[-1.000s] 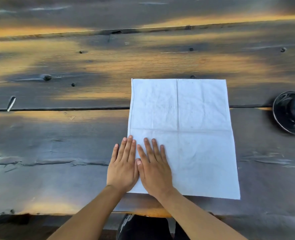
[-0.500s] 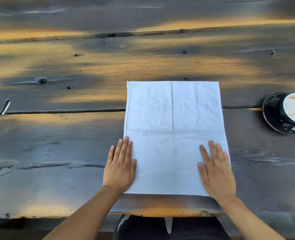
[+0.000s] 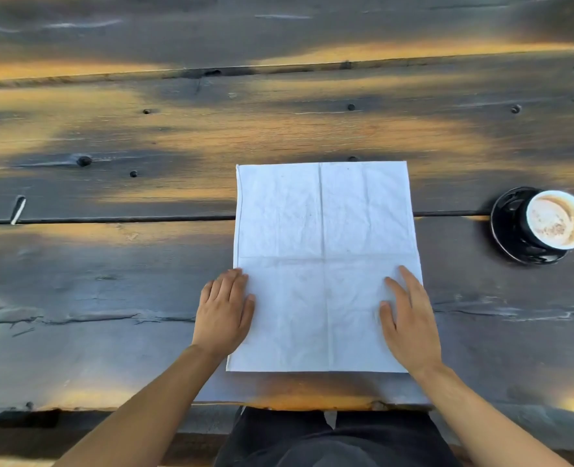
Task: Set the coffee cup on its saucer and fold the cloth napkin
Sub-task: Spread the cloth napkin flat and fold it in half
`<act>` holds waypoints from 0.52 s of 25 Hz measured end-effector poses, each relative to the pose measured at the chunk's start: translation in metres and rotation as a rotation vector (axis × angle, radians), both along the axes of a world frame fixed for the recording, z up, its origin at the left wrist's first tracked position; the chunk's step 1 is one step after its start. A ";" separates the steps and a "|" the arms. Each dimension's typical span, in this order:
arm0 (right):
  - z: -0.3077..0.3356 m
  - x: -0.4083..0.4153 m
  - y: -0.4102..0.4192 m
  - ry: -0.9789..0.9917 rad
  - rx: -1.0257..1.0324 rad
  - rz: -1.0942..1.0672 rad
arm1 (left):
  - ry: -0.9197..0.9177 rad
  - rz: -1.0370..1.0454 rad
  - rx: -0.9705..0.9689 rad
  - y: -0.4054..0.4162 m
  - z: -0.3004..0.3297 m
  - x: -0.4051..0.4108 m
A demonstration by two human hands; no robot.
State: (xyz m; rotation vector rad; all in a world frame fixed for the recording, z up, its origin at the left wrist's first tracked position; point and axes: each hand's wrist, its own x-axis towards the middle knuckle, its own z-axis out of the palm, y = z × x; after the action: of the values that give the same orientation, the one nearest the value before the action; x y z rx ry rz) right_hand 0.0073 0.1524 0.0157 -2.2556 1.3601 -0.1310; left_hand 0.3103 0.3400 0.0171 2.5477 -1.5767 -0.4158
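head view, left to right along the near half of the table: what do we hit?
left hand → napkin → right hand → saucer → coffee cup. Each hand lies flat on its own side edge of the napkin; the cup sits on the saucer.

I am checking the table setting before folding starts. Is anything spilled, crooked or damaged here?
Nothing stands out. The coffee cup sits upright on its saucer with no spill visible, and the napkin lies flat and roughly square to the table edge, showing only old fold creases. The wooden table is weathered and cracked.

Dark weathered plank table (image 3: 117, 325); warm orange light patches
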 end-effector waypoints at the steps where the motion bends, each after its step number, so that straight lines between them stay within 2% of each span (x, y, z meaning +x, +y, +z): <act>1: 0.003 0.006 -0.009 -0.027 0.000 -0.062 | -0.012 0.030 -0.018 -0.011 0.003 0.004; 4: 0.009 0.029 -0.050 -0.080 -0.035 -0.167 | -0.012 0.181 -0.044 -0.052 0.008 0.022; 8: 0.015 0.068 -0.121 -0.104 0.041 -0.264 | 0.098 0.388 -0.047 -0.117 0.011 0.061; 13: 0.010 0.110 -0.197 -0.062 0.072 -0.371 | 0.165 0.507 -0.093 -0.181 0.016 0.105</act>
State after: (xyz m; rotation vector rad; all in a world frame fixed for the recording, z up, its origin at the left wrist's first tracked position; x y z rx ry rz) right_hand 0.1176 -0.0442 0.0256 -1.9036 1.7070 -0.2706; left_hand 0.4157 0.1590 0.0334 2.6304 -0.8294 -0.4610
